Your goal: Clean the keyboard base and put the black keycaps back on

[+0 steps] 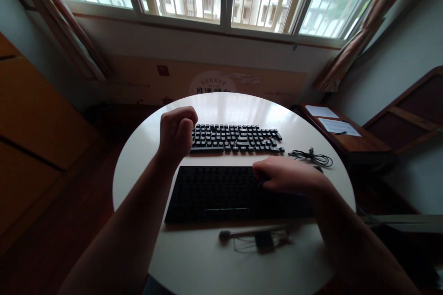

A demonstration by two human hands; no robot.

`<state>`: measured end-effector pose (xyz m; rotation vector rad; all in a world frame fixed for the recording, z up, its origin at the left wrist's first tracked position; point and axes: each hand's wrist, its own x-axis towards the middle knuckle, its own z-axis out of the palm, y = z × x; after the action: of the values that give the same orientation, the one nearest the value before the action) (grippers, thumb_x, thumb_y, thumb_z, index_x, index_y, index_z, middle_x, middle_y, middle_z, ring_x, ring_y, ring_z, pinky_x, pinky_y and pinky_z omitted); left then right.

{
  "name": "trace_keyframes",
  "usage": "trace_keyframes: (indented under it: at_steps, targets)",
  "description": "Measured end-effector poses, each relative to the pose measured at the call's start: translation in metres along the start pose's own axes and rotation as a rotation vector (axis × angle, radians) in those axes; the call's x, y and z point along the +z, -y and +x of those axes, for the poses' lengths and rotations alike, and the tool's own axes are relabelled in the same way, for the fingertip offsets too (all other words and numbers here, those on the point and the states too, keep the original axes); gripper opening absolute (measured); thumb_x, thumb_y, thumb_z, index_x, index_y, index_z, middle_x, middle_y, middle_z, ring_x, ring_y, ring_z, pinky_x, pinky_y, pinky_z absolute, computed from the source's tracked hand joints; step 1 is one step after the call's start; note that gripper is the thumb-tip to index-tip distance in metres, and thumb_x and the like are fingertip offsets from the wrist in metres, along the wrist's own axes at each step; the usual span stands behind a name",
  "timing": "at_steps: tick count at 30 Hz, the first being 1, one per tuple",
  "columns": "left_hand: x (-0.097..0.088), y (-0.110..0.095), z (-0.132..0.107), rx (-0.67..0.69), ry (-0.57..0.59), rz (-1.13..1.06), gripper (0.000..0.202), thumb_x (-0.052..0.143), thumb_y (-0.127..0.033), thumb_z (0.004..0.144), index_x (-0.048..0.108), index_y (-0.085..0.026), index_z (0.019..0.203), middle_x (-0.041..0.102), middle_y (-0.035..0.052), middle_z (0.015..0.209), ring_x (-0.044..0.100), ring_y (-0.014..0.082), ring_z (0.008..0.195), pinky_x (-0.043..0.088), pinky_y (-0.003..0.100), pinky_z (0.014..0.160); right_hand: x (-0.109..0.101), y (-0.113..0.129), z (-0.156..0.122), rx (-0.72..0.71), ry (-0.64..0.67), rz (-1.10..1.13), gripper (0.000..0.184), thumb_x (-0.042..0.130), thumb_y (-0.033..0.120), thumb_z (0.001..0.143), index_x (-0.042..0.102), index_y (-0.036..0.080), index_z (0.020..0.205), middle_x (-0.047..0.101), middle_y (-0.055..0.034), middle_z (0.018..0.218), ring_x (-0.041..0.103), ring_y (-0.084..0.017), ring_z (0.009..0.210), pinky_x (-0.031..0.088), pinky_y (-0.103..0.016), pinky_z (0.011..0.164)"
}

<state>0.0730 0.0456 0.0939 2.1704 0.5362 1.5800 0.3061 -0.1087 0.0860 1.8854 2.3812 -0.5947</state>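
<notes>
Table (214, 267): keyboard (237, 138), black board (211, 193), cable (311, 157), brush (249, 231).

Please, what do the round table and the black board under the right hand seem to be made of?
The table looks white and glossy, perhaps lacquered wood or laminate: it mirrors daylight. The board looks matte black, likely plastic: it reflects almost nothing and shows rows of small sockets. The dim picture leaves both open.

Keycaps (237, 138) behind keyboard base (214, 193), cable (311, 156) right, brush (256, 235) before
</notes>
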Motion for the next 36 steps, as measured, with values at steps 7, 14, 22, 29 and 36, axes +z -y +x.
trace_keyframes:
  at_steps: [7, 14, 22, 29, 36]
  targets:
    - [0.002, 0.001, -0.001, 0.000, 0.016, -0.003, 0.034, 0.049, -0.021, 0.084, 0.040, -0.022, 0.051, 0.036, -0.0012, 0.046, 0.035, 0.0140, 0.048, 0.026, 0.032, 0.046, 0.007, 0.004, 0.008, 0.039, 0.036, -0.054, 0.007, 0.061, 0.022, 0.071, 0.057, 0.020, 0.077, 0.062, -0.0032, 0.078, 0.050, -0.017, 0.067, 0.030, -0.027, 0.057]
    - [0.002, 0.001, -0.002, 0.009, 0.006, 0.008, 0.034, 0.047, -0.021, 0.084, 0.038, -0.022, 0.052, 0.036, -0.0013, 0.047, 0.035, 0.0142, 0.049, 0.026, 0.032, 0.048, 0.010, 0.001, 0.013, 0.065, 0.072, -0.032, 0.005, 0.058, 0.022, 0.071, 0.055, 0.020, 0.074, 0.061, -0.0028, 0.075, 0.050, -0.017, 0.066, 0.028, -0.028, 0.055]
    - [0.001, 0.002, -0.003, -0.011, -0.005, 0.005, 0.034, 0.046, -0.022, 0.085, 0.037, -0.022, 0.052, 0.035, -0.0019, 0.047, 0.035, 0.0143, 0.049, 0.027, 0.032, 0.049, 0.014, 0.007, 0.015, 0.113, 0.067, -0.017, 0.005, 0.055, 0.015, 0.071, 0.053, 0.019, 0.073, 0.063, -0.0047, 0.078, 0.054, -0.018, 0.068, 0.031, -0.028, 0.058]
    - [-0.007, 0.005, -0.003, 0.014, -0.050, 0.014, 0.032, 0.045, -0.016, 0.084, 0.037, -0.022, 0.054, 0.035, -0.0025, 0.050, 0.036, 0.0144, 0.050, 0.029, 0.031, 0.052, 0.003, 0.007, 0.003, -0.034, 0.079, 0.111, 0.008, 0.056, 0.017, 0.079, 0.050, 0.020, 0.074, 0.057, -0.0005, 0.075, 0.050, -0.016, 0.066, 0.034, -0.027, 0.059]
    - [-0.013, 0.017, -0.003, 0.024, -0.108, 0.109, 0.030, 0.045, -0.016, 0.083, 0.033, -0.023, 0.056, 0.033, -0.0025, 0.052, 0.037, 0.0155, 0.053, 0.029, 0.032, 0.055, 0.002, 0.060, 0.020, -0.294, -0.158, 0.229, 0.010, 0.065, 0.015, 0.079, 0.056, 0.019, 0.078, 0.062, -0.0042, 0.097, 0.056, -0.019, 0.090, 0.044, -0.030, 0.079]
